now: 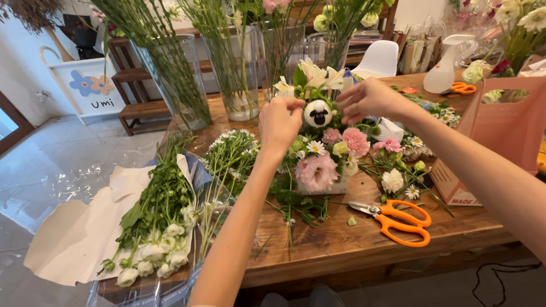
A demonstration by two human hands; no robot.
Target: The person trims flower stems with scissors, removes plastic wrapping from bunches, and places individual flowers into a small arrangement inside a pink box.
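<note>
A small flower arrangement (327, 162) of pink carnations, white daisies and white lilies stands in the middle of a wooden table (341, 241). A round white-and-black panda ornament (317, 113) sits in its top. My left hand (280, 122) pinches a stem or leaf at the arrangement's upper left, just beside the panda. My right hand (369, 99) reaches in from the right, with fingertips closed on a white lily near the top.
Orange scissors (395, 219) lie on the table front right. A bundle of white buds (156, 227) lies on paper at the left. Tall glass vases (236, 74) with stems stand behind. A pink paper bag (503, 131), a white spray bottle (446, 71) and a white chair (380, 58) are at the right.
</note>
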